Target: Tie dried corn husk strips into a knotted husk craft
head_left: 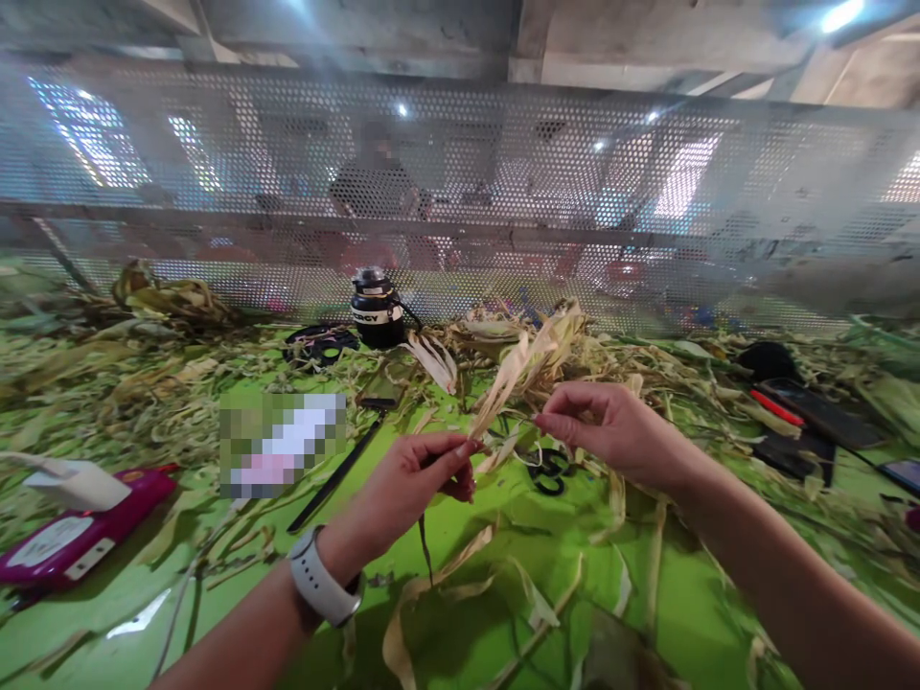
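Pale-tan dried husk strips [505, 379], thin, slightly curled, slanting up & R from L hand [435, 465].

Viewed remotely, I record a workshop: bare ceiling beams [530, 43] across the top, perforated partition [489, 163] below, dry plant husks [172, 297] littering the green worktable [467, 632] through the lower half.

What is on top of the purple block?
A white charger with a pale cable sits on the purple block. The patch beneath the charger is covered and cannot be seen.
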`<state>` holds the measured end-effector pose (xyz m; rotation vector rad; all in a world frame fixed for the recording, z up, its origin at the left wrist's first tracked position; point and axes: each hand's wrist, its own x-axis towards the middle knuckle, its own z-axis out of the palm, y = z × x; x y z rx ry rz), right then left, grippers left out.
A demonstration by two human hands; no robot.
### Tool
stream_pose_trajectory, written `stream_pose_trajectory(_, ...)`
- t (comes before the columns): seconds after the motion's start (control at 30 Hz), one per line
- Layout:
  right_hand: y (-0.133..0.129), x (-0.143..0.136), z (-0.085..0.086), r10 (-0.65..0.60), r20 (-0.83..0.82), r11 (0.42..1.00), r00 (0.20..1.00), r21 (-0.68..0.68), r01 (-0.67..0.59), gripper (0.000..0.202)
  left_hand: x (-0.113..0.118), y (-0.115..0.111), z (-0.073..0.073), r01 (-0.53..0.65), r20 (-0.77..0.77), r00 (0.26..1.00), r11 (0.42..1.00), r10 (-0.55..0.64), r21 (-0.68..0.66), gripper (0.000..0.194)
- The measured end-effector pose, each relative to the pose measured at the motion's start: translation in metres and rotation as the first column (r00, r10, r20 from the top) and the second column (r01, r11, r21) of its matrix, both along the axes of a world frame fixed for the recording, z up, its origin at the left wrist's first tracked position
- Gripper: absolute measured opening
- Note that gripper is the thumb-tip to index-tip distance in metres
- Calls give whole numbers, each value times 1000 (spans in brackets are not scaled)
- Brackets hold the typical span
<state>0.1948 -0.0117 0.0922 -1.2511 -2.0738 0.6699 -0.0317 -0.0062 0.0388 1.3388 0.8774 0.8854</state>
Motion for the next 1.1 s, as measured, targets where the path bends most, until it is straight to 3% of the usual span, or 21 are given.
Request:
stream_pose_trajectory(0.17,3,9,3,-24,72,996,997,89,18,25,-1,-2,3,76,-165,984,995,-65,58,20)
stream_pose_trajectory(0.27,-3,13,9,-6,101,998,995,64,0,29,-2,-3,2,144,-245,962,985,-117,92,21)
stream_pose_trajectory(0.33,-9,17,17,37,187,998,982,51,-47,28,-3,-4,0,180,-346,932,966,-107,185,26)
stream_pose_trajectory(0.43,-22,24,31,118,323,981,939,109,-161,22,-6,-6,-1,271,-541,840,889,-32,369,34)
stream_pose_trajectory(0.53,-33,28,42,158,327,946,932,221,-238,17,-6,-10,3,397,-651,759,802,-13,446,32)
stream_pose_trajectory(0.67,-33,21,42,101,227,918,969,355,-179,14,-2,-21,11,577,-669,717,706,-197,411,28)
stream_pose_trajectory(0.8,-4,9,11,6,54,963,998,270,-20,22,2,-32,19,688,-543,699,646,-466,331,28)
stream_pose_trajectory(0.87,14,3,-15,0,6,991,1000,130,0,28,2,-33,21,656,-458,739,686,-495,316,29)
stream_pose_trajectory(0.93,27,-3,-40,48,24,999,999,-7,-48,30,-1,-27,21,527,-352,833,806,-426,270,29)
stream_pose_trajectory(1.0,31,-9,-57,134,30,987,991,-92,-131,28,-7,-15,18,307,-244,935,930,-256,201,26)
stream_pose_trajectory(1.03,30,-13,-61,179,67,977,982,-133,-169,28,-10,-8,16,170,-216,968,965,-126,200,25)
stream_pose_trajectory(1.1,21,-20,-60,261,138,962,955,-123,-245,24,-16,7,11,-38,-211,974,977,83,212,22)
